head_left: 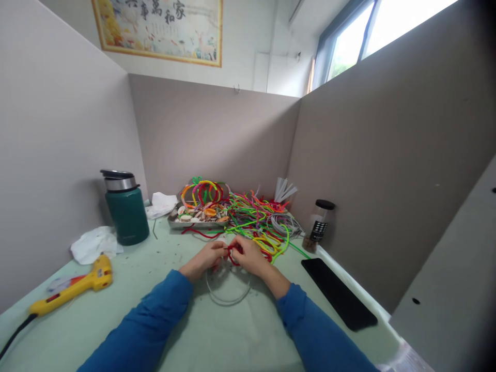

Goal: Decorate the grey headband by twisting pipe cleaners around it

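My left hand (207,257) and my right hand (250,254) are close together over the middle of the table. Between their fingertips is a short red pipe cleaner (233,257), curled into a small loop. My right fingers pinch it. A thin grey-white hoop (228,303) hangs below the hands; its upper part disappears behind the fingers, and my left fingers are closed at its left side. Exactly how the pipe cleaner meets the hoop is hidden. Just beyond my right hand lies a tangled heap of coloured pipe cleaners (253,217).
Behind the hands is a metal tray (198,225) of shells with colourful hoops (205,192) above it. On the left are a green bottle (127,214), crumpled tissue (95,245) and a yellow glue gun (73,289). At right are a jar (318,227) and black mat (339,294). Partitions enclose the table.
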`<move>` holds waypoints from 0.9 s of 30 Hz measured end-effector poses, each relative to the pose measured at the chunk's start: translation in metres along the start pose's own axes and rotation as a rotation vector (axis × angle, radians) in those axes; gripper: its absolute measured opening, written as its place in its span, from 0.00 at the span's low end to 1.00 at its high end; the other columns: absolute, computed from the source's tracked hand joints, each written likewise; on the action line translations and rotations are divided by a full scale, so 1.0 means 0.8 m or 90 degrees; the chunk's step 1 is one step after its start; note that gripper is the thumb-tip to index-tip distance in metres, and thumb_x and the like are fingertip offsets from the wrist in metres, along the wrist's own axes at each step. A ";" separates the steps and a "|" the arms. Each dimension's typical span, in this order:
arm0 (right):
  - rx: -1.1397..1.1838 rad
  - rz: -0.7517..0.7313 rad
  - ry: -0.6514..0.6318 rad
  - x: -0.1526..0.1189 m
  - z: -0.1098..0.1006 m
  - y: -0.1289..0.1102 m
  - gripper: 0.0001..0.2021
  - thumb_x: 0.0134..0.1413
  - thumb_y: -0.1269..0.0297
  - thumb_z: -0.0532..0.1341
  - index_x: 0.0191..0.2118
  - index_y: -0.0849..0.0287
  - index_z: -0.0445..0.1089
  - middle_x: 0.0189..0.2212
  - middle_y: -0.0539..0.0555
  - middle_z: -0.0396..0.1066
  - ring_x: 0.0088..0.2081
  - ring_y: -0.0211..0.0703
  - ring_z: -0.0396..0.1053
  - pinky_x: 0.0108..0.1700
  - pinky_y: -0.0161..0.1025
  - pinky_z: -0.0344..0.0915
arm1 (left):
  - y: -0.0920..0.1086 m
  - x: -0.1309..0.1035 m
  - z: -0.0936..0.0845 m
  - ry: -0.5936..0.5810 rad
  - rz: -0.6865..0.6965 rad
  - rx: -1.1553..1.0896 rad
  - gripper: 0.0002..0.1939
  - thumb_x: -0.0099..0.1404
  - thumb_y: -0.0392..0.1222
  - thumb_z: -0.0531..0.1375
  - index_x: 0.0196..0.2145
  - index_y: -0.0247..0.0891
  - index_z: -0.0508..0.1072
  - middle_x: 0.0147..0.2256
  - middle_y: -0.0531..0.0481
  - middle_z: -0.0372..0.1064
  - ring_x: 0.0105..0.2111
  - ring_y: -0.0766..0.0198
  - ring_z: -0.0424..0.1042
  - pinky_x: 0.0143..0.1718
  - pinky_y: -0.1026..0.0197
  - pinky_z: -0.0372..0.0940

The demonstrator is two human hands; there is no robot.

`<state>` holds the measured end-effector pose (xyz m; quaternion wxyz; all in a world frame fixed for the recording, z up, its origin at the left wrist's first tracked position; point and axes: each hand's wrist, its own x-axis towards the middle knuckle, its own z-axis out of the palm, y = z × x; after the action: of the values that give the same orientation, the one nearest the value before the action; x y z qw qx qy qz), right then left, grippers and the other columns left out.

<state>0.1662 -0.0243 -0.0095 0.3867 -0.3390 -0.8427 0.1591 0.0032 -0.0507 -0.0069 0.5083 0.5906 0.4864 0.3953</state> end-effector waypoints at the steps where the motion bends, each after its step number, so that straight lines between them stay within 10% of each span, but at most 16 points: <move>1: 0.002 0.004 -0.002 0.000 0.001 0.001 0.05 0.47 0.70 0.55 0.32 0.58 0.66 0.22 0.47 0.65 0.24 0.34 0.60 0.26 0.31 0.50 | -0.001 0.002 -0.001 0.004 0.019 0.038 0.08 0.51 0.43 0.58 0.27 0.35 0.65 0.14 0.61 0.52 0.11 0.73 0.49 0.14 0.67 0.51; 10: 0.016 0.010 -0.002 -0.001 0.005 0.007 0.05 0.46 0.71 0.55 0.31 0.59 0.67 0.22 0.47 0.66 0.24 0.34 0.61 0.27 0.30 0.52 | 0.000 0.002 -0.004 0.155 0.228 0.471 0.05 0.51 0.37 0.57 0.26 0.36 0.72 0.25 0.52 0.69 0.27 0.65 0.64 0.29 0.65 0.54; 27: 0.041 0.011 -0.014 0.002 0.002 0.012 0.04 0.49 0.69 0.55 0.31 0.60 0.67 0.22 0.47 0.66 0.24 0.34 0.60 0.27 0.30 0.52 | 0.007 -0.004 -0.004 0.159 0.288 0.471 0.10 0.57 0.39 0.53 0.27 0.36 0.73 0.24 0.51 0.69 0.25 0.66 0.62 0.27 0.67 0.51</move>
<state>0.1685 -0.0159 -0.0148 0.3868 -0.3317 -0.8386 0.1927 0.0006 -0.0530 -0.0007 0.1012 0.7717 0.5114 0.3643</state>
